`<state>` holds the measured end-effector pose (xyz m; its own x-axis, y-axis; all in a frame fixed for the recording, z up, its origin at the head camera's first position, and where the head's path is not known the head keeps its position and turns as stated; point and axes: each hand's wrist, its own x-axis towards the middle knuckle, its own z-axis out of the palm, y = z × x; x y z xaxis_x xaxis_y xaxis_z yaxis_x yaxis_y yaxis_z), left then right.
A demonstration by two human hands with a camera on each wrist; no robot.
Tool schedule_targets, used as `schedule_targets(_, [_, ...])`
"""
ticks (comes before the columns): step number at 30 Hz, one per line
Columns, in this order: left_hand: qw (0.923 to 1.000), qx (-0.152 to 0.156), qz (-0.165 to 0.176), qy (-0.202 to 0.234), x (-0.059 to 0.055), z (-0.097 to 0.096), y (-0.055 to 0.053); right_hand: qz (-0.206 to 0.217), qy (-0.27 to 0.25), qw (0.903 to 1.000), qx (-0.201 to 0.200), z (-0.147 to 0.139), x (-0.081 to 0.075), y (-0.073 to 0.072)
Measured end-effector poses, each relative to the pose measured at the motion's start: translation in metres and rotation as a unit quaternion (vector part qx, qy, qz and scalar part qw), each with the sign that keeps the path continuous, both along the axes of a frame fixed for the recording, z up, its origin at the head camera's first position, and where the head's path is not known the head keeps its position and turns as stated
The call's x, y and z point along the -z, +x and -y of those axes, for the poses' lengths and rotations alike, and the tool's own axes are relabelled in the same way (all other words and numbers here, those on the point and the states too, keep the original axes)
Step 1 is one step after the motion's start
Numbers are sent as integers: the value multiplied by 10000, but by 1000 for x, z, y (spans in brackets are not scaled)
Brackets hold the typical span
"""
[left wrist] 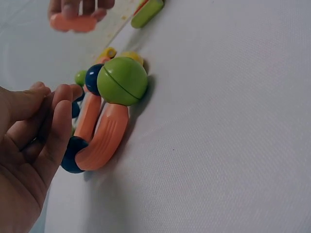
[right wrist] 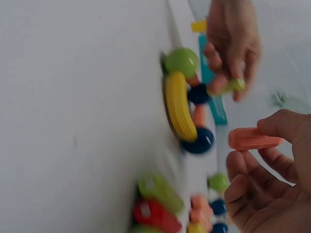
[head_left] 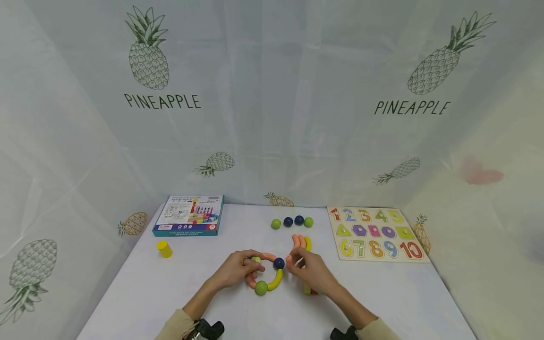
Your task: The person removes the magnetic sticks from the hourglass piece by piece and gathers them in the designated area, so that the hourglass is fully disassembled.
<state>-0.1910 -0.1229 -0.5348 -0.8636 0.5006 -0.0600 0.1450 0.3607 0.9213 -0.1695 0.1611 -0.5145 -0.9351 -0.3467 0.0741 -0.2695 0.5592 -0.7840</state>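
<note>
A ring of curved rods and balls lies on the table between the hands. It shows a green ball [head_left: 261,288], a yellow curved rod [head_left: 275,279], a dark blue ball [head_left: 278,263] and orange rods [left wrist: 104,141]. Over the ring's left side, my left hand [head_left: 239,270] pinches a small light green piece [right wrist: 234,86], which its fingers hide in the left wrist view. To the ring's right, my right hand [head_left: 312,269] holds a short orange rod [right wrist: 253,139] between thumb and fingers, raised above the table.
A row of green and blue balls [head_left: 288,222] sits at the back, with loose orange rods [head_left: 299,241] in front. Green and red pieces [right wrist: 158,213] lie beside my right hand. A number board [head_left: 378,234] is at right; a box [head_left: 189,216] and yellow cylinder [head_left: 164,249] are at left.
</note>
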Motion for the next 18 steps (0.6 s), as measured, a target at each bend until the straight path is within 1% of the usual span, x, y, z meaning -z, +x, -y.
schedule_targets(5, [10000,-50,-24,-70,-1,-1,-1,687,158,9959,575,-55,-10,-1])
schedule_targets(9, [9999,-84,44,-96,-1,-1,0,1225,198,9887,835,-90,-9,3])
schedule_targets(11, [9999,-83,89,-97,-1,-1,-1,1472,228,9849,887,-102,-6,7])
schedule_targets(14, [9999,-47,58,-66,0,-1,-1,1754,345,9797,906,-113,2,14])
schedule_targets(16, [10000,-25,48,-48,1,-2,-1,1869,451,9773,890,-116,8,17])
schedule_targets(18, [10000,-5,38,-27,1,-3,-1,1892,533,9764,896,-117,12,19])
